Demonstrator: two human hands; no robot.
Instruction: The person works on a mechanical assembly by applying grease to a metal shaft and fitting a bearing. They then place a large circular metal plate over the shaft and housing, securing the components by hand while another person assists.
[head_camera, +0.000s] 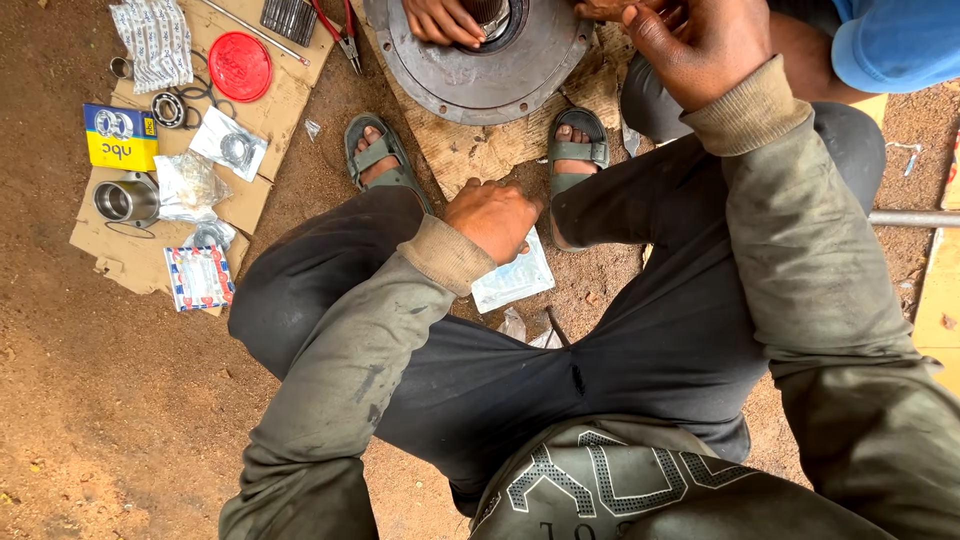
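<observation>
I am squatting over bare earth with my sandalled feet on a torn piece of cardboard (480, 150). My left hand (495, 215) hangs in front of my left knee with its fingers curled in, just above a clear plastic packet (515, 282) on the ground. My right hand (700, 45) is raised at the top, fingers bent, beside the rim of a large round grey metal disc (500, 75). Whether it holds anything is hidden. Another person's hand (440, 20) rests on the disc's central hub.
A cardboard sheet (265, 115) at the left carries a red lid (240, 66), pliers (345, 35), a bearing (168, 109), a yellow-and-blue box (120, 137), a metal sleeve (125, 200) and several plastic packets. A metal pipe (915, 218) lies at the right. Someone in blue (895, 40) crouches at the top right.
</observation>
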